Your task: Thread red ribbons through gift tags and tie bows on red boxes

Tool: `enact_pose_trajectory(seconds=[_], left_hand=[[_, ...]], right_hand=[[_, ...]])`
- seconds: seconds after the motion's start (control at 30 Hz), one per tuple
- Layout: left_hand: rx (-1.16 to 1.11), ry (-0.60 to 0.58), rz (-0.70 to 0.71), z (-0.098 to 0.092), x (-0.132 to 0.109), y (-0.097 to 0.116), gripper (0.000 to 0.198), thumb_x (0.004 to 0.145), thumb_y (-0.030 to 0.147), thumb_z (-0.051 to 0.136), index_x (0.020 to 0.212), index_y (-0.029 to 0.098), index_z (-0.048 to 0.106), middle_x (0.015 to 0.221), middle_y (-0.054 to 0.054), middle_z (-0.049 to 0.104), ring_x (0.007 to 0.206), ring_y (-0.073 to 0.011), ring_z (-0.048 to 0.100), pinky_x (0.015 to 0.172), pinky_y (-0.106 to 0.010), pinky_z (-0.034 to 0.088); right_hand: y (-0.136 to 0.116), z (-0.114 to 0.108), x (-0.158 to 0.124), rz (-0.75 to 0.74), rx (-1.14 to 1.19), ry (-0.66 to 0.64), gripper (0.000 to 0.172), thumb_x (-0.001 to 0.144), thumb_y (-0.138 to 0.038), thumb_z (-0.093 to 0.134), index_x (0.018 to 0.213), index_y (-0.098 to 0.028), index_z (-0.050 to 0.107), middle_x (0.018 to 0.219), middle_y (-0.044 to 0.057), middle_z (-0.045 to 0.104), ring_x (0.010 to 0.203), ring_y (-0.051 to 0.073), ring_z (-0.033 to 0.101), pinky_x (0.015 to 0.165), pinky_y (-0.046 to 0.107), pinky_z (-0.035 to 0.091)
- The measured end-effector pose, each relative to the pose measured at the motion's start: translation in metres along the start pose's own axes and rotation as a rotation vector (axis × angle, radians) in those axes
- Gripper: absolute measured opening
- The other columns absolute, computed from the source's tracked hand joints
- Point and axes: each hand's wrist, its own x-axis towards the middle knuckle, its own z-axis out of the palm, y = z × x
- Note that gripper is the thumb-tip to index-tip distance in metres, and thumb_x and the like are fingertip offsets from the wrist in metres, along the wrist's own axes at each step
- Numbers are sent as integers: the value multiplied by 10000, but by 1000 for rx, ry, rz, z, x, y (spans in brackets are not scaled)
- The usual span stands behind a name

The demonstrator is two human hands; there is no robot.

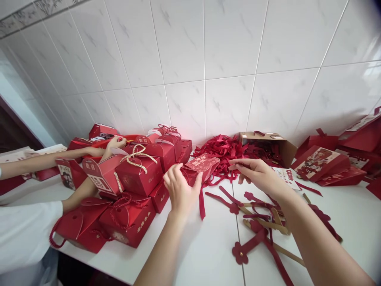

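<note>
- L hand (183, 192): thumb & fingers apart, at near L side of small red box (204, 162), which is btwn hands; contact unclear.
- R hand (257, 174): fingertips close tog., just R of box; can't tell if pinching anything.
- Behind: open cardboard box (288, 151) w/ dark-red bits (269, 153) inside, ribbon pile (216, 147) beside it.
- L: stacked red gift boxes (143, 174).
- White table (208, 242), tiled wall (184, 47) behind.

Left hand (181, 192) conceals part of the near side of the small red box (205, 161); contact cannot be confirmed. Lettering (200, 162) on the box: too small to read. Right hand (257, 174): anything between the fingertips is indeterminate. Right forearm (320, 234) obscures portions of the flower-ended straps (251, 245). Co-worker (29, 226) truncated by the left edge; stacked boxes (361, 133) cut off at right.
</note>
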Motion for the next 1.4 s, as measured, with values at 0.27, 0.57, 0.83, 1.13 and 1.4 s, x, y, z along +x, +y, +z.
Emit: enact_pose_trajectory(seconds=[0.27,0.57,0.83,1.13,1.4], left_hand=[[255,-208,-244,5,2,-11,330,766,240,637,1041,83,546,1118,-222,565,1113,-433,479,908,-604,374],[8,-349,-6,-20,11,3,130,730,147,572,755,252,645,1234,3,612,1208,-248,487,1044,-395,394],[127,-293,-224,-9,15,-13,304,854,385,513,1069,178,572,1244,-155,561,1234,-362,440,1023,-550,375],[288,-490,-321,7,12,-13,697,845,455,538,1428,111,375,1449,-265,393,1361,-451,285,1040,-640,267],[111,-602,-295,2,15,-9,731,781,451,589,1387,95,393,1424,-238,458,1345,-435,310,1060,-619,278]], right_hand=[[-1,-12,-10,-94,-124,11,349,829,-323,545,1093,-220,748,902,57,642,804,198,655,753,349,544],[-19,-31,-30,-14,-139,50,306,772,-388,678,1031,-262,780,807,26,769,764,211,702,646,289,549],[-14,-43,-28,15,-272,14,240,793,-320,639,976,-301,793,896,-2,775,769,178,683,653,257,524],[1,-78,-35,89,-388,-95,205,752,-275,615,827,-271,806,727,7,740,665,188,652,601,279,496],[13,-104,-43,200,-422,-157,159,713,-265,629,715,-245,787,596,15,712,590,201,648,548,286,470]])
